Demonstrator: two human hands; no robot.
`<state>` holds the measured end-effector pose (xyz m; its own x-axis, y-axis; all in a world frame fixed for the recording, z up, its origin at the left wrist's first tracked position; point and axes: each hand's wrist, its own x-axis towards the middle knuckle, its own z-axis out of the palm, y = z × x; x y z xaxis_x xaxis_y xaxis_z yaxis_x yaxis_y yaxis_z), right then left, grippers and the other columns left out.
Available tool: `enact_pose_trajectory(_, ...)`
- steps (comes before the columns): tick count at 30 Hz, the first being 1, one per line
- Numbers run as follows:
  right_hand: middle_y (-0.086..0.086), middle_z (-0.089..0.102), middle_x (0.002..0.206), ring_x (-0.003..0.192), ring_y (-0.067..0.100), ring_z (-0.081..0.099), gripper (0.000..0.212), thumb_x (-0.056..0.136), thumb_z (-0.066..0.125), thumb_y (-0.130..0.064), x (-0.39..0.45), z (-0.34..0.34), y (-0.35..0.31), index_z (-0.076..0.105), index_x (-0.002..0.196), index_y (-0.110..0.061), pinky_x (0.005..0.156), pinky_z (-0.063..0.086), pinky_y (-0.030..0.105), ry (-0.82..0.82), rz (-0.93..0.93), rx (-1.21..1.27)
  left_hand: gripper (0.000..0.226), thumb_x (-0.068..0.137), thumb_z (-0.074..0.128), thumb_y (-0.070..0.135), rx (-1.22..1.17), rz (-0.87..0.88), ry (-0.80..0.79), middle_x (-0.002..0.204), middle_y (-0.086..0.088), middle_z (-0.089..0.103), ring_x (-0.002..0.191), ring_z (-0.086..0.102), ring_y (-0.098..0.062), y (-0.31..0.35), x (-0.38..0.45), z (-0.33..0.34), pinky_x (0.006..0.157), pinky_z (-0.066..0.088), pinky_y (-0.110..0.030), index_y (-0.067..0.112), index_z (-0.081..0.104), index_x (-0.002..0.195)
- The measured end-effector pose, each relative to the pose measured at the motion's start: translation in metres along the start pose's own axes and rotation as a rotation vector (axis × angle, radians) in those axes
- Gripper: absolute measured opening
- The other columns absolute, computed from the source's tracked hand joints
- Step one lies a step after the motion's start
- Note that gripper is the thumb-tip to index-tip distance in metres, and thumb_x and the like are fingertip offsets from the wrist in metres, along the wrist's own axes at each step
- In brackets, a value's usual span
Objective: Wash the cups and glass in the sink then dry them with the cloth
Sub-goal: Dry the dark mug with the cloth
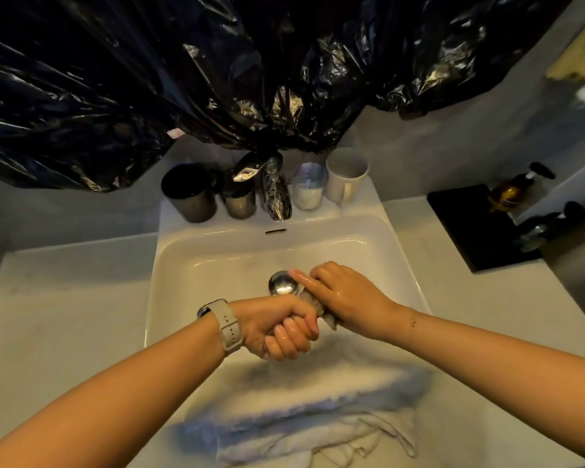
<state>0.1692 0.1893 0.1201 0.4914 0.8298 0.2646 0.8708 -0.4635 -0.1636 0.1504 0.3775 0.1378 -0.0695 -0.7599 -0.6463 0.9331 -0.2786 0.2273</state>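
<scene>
Both my hands are low in the white sink (190, 265), wet, and twist a small grey cloth (325, 315) between them. My left hand (277, 327), with a watch on the wrist, is curled in a fist round one end. My right hand (347, 297) grips the other end, its forefinger lying out toward the metal drain (282, 284). On the sink's back ledge stand a black cup (188, 194), a smaller dark cup (239, 201), a clear glass (308, 190) and a white mug (346, 175). A white towel (318, 417) lies over the sink's front edge.
The tap (275, 192) stands between the cups, its spout wrapped in plastic. Black plastic sheeting (149, 79) hangs over the wall behind. On the right counter lies a black tray (466, 224) with a pump bottle (510, 194). Pale counter (65, 315) runs along both sides.
</scene>
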Motion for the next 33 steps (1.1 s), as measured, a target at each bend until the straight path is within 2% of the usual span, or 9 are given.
enact_pose_trajectory(2,0.009,0.061,0.087,0.072,0.025,0.058,0.048,0.068,0.078,-0.007,0.001,0.002,0.003,0.06,0.112,-0.007,0.051,0.048,0.031,0.014,0.043,0.06,0.035,0.082,0.048,0.016,-0.042,-0.001,0.023,0.042,0.011,0.037,0.038,0.018,-0.004,-0.003,0.004,0.006,0.035,0.015,-0.012,0.023,0.04,0.048)
enact_pose_trajectory(4,0.008,0.063,0.072,0.057,0.027,0.059,0.032,0.06,0.083,-0.011,0.005,0.0,0.0,0.062,0.084,-0.008,0.042,0.038,0.025,-0.052,0.068,0.044,0.037,0.085,0.047,0.014,0.031,0.018,0.236,0.042,0.01,0.033,0.034,0.021,-0.003,-0.006,0.006,0.011,0.033,0.015,-0.012,0.023,0.039,0.051)
enact_pose_trajectory(8,0.011,0.063,0.077,0.07,0.031,0.06,0.022,0.082,0.068,-0.027,0.024,0.0,-0.01,0.063,0.088,-0.007,0.052,0.028,0.027,-0.427,0.267,0.01,0.023,0.092,0.053,0.018,0.571,0.121,0.877,0.054,0.002,0.041,0.043,0.033,-0.01,-0.009,0.016,0.011,0.039,0.026,-0.017,0.017,0.046,0.071)
enact_pose_trajectory(11,0.001,0.041,0.056,0.051,0.018,0.04,0.034,0.087,0.06,-0.021,0.032,0.004,-0.009,0.044,0.058,-0.013,0.045,0.023,0.025,-0.602,0.356,0.153,0.02,0.093,0.057,0.024,0.965,0.154,1.088,0.076,-0.009,0.06,0.065,0.054,-0.019,-0.01,0.027,-0.005,0.056,0.04,-0.025,0.008,0.062,0.083)
enact_pose_trajectory(14,0.001,0.034,0.048,0.045,0.013,0.027,0.044,0.085,0.06,-0.011,0.035,0.015,-0.002,0.035,0.049,-0.016,0.047,0.021,0.027,-0.749,0.457,0.415,0.025,0.094,0.056,0.029,1.139,0.161,1.133,0.075,-0.006,0.059,0.069,0.054,-0.02,-0.01,0.031,-0.015,0.059,0.042,-0.029,0.007,0.066,0.087)
enact_pose_trajectory(20,0.003,0.035,0.048,0.047,0.018,0.029,0.03,0.07,0.06,-0.003,0.046,0.047,0.012,0.041,0.05,-0.012,0.046,0.023,0.024,-1.04,0.799,0.712,0.023,0.092,0.053,0.025,1.481,0.051,1.175,0.06,-0.001,0.042,0.069,0.05,-0.025,-0.002,0.038,-0.034,0.059,0.036,-0.029,0.011,0.054,0.073)
enact_pose_trajectory(23,0.0,0.03,0.045,0.044,0.016,0.023,0.03,0.071,0.056,0.0,0.052,0.052,0.015,0.038,0.051,-0.014,0.045,0.019,0.023,-1.148,0.812,0.779,0.026,0.093,0.051,0.029,1.509,0.03,1.161,0.067,-0.006,0.054,0.069,0.05,-0.026,-0.004,0.039,-0.042,0.062,0.037,-0.03,0.009,0.063,0.083)
enact_pose_trajectory(26,-0.002,0.027,0.043,0.041,0.014,0.02,0.032,0.072,0.054,0.0,0.056,0.056,0.016,0.035,0.052,-0.016,0.045,0.016,0.021,-1.215,0.81,0.808,0.027,0.094,0.051,0.032,1.503,0.019,1.158,0.089,-0.016,0.068,0.07,0.05,-0.027,-0.007,0.04,-0.049,0.063,0.037,-0.03,0.01,0.063,0.082)
enact_pose_trajectory(33,0.0,0.031,0.049,0.04,0.013,0.025,0.028,0.073,0.056,-0.001,0.054,0.052,0.014,0.04,0.055,-0.014,0.045,0.02,0.021,-1.183,0.815,0.829,0.036,0.097,0.049,0.035,1.476,0.044,1.141,0.092,-0.017,0.068,0.085,0.064,-0.034,-0.008,0.04,-0.048,0.064,0.038,-0.03,0.005,0.068,0.092)
